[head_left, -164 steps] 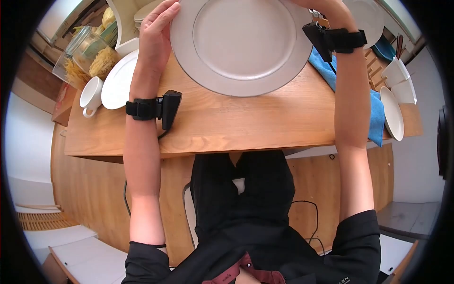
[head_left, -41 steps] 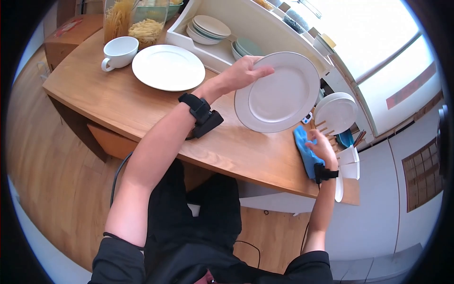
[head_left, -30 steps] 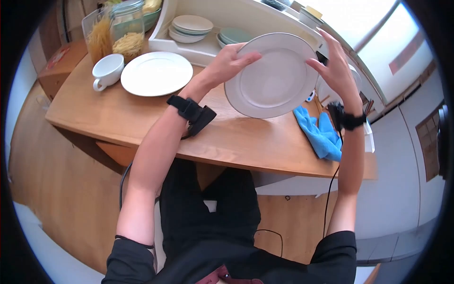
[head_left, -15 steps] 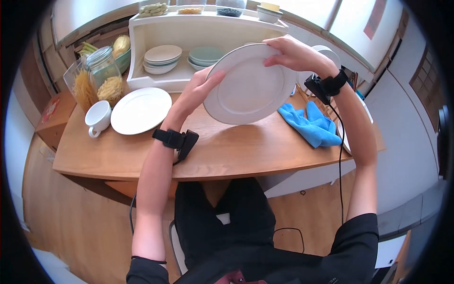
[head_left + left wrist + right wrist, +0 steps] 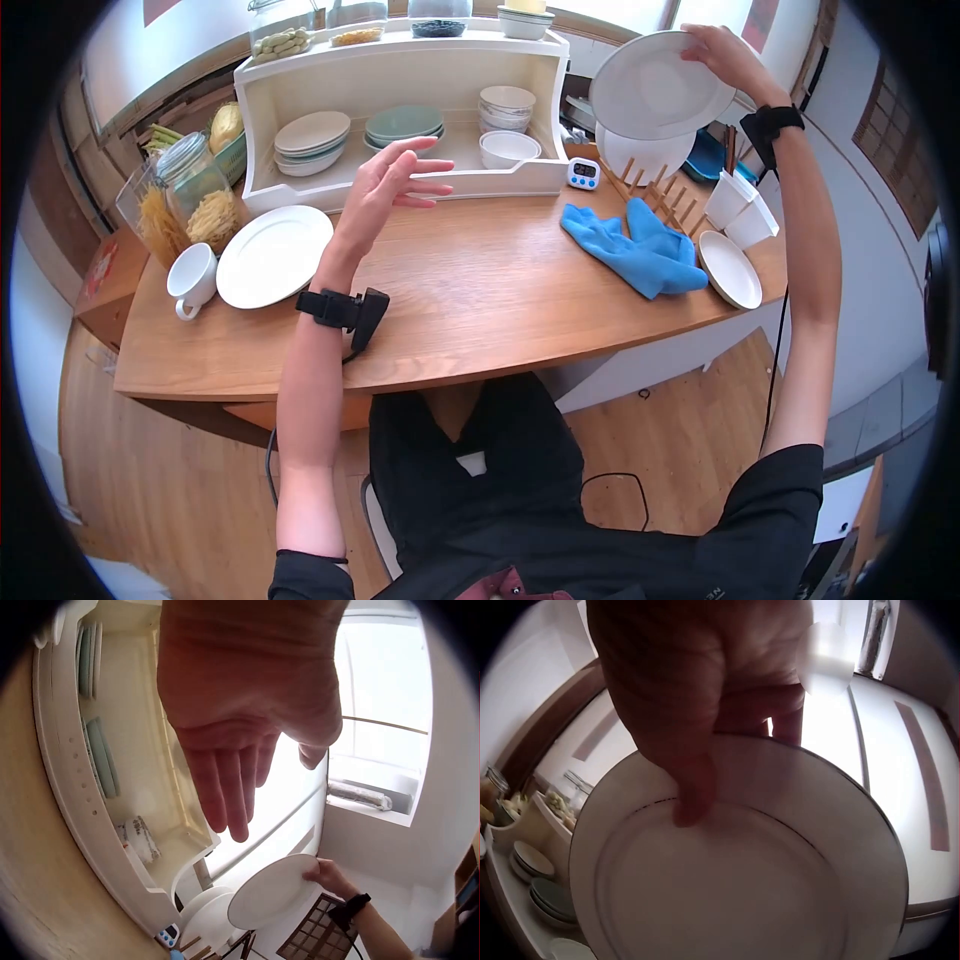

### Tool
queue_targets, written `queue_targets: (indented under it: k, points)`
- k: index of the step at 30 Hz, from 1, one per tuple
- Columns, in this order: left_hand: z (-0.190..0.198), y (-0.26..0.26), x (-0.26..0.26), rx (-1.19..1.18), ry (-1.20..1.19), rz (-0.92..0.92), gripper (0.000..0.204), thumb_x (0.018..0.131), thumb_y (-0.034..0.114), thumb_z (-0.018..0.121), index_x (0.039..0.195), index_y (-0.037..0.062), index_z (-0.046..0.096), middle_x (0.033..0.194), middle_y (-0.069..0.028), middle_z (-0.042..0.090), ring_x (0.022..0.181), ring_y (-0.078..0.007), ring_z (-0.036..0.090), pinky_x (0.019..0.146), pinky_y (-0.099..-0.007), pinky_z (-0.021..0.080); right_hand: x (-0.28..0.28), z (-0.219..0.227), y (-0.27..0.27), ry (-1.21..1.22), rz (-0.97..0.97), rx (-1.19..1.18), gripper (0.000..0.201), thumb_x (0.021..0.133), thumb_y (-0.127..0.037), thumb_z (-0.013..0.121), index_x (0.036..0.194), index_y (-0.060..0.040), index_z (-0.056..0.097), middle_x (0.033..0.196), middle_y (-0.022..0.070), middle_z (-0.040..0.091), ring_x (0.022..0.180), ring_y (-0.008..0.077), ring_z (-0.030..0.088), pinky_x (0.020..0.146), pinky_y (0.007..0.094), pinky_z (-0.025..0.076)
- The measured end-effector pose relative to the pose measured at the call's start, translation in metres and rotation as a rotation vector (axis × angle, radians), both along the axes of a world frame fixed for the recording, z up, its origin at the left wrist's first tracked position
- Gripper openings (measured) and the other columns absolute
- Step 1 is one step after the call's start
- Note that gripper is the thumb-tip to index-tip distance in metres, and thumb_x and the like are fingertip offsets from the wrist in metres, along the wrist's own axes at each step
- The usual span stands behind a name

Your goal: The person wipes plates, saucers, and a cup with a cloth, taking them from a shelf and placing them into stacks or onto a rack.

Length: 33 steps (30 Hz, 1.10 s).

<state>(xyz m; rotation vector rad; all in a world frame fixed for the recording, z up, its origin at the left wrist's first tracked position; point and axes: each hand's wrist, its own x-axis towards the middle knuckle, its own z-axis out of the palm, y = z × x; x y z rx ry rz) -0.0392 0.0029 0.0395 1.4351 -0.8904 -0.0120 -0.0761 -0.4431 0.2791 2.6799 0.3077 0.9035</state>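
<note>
My right hand [image 5: 722,58] pinches a large white dinner plate [image 5: 655,88] by its upper rim, thumb on the face and fingers behind. The plate hangs tilted above the wooden dish rack [image 5: 655,190], overlapping a white plate [image 5: 645,150] standing there. In the right wrist view the dinner plate [image 5: 727,892] shows a thin dark rim line. My left hand [image 5: 378,195] is raised over the table with fingers spread loosely, holding nothing. In the left wrist view the left hand [image 5: 247,690] shows its straight fingers.
A blue cloth [image 5: 640,250] lies before the rack, beside a small white plate [image 5: 730,270] and a digital timer [image 5: 583,174]. A white shelf [image 5: 400,185] with stacked bowls stands at the back. On the left are a white plate [image 5: 275,258], a cup [image 5: 192,278] and pasta jars [image 5: 210,195].
The dinner plate has passed from both hands to my right hand alone and moved right, over the rack. My left hand has let go and stayed on the left.
</note>
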Motion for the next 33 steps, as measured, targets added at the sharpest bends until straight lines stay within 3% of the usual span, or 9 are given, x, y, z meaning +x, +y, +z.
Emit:
queue_targets:
  k: [8, 16, 20, 23, 33]
  points:
    - [-0.002, -0.001, 0.002, 0.014, 0.026, 0.065, 0.051, 0.102, 0.043, 0.041, 0.131, 0.0026, 0.050, 0.108, -0.0186, 0.068, 0.087, -0.0214, 0.071, 0.073, -0.0283, 0.058, 0.024, -0.032, -0.070, 0.138, -0.232, -0.008, 0.030, 0.087, -0.006, 0.062, 0.117, -0.0067, 0.063, 0.100, 0.0171, 0.070, 0.097, 0.0330, 0.067, 0.088, 0.0397, 0.052]
    - [-0.003, -0.002, 0.004, 0.050, 0.039, 0.078, 0.048, 0.103, 0.041, 0.040, 0.130, 0.0027, 0.051, 0.105, -0.0174, 0.069, 0.085, -0.0204, 0.071, 0.072, -0.0281, 0.057, 0.039, -0.065, -0.104, 0.099, -0.129, 0.083, 0.021, 0.085, -0.002, 0.059, 0.106, -0.0048, 0.065, 0.096, 0.0141, 0.071, 0.096, 0.0314, 0.067, 0.085, 0.0405, 0.052]
    - [-0.003, -0.002, 0.004, 0.070, 0.036, 0.089, 0.048, 0.103, 0.040, 0.039, 0.130, 0.0028, 0.051, 0.103, -0.0165, 0.069, 0.083, -0.0196, 0.071, 0.071, -0.0274, 0.057, 0.041, -0.083, -0.107, 0.181, -0.247, 0.095, 0.023, 0.081, -0.005, 0.065, 0.104, -0.0061, 0.067, 0.093, 0.0140, 0.071, 0.097, 0.0320, 0.066, 0.086, 0.0418, 0.051]
    - [-0.004, -0.003, 0.003, 0.075, 0.033, 0.088, 0.048, 0.102, 0.041, 0.040, 0.129, 0.0026, 0.051, 0.101, -0.0160, 0.070, 0.082, -0.0190, 0.071, 0.069, -0.0266, 0.057, 0.051, -0.100, -0.122, 0.180, -0.313, 0.099, 0.030, 0.080, -0.006, 0.067, 0.109, -0.0075, 0.066, 0.105, 0.0163, 0.069, 0.103, 0.0336, 0.064, 0.089, 0.0427, 0.050]
    - [-0.002, -0.002, 0.002, 0.048, 0.060, 0.076, 0.044, 0.102, 0.037, 0.045, 0.128, 0.0025, 0.053, 0.099, -0.0154, 0.070, 0.080, -0.0205, 0.071, 0.070, -0.0277, 0.057, 0.101, -0.131, -0.127, 0.017, -0.321, 0.121, 0.047, 0.081, -0.005, 0.066, 0.126, -0.0100, 0.054, 0.120, 0.0188, 0.058, 0.118, 0.0350, 0.054, 0.097, 0.0455, 0.047]
